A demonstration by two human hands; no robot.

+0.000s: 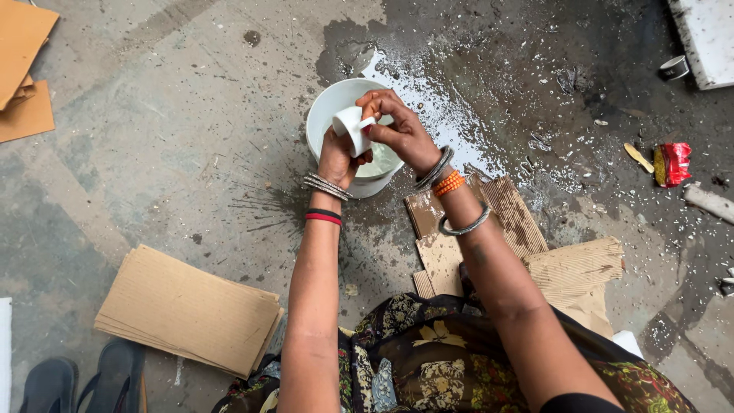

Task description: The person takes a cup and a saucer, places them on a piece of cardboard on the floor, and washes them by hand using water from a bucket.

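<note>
The left hand gripped a white cup over the bucket of water; the right hand pinched an orange scrubber against its rim. Rubbing is best kept above the bucket, sparing the wet floor.

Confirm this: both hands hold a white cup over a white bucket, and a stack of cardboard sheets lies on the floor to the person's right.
Not quite. The head view shows the stack of cardboard sheets on the person's left, not right. The left hand and right hand do hold the white cup over the white bucket.
</note>
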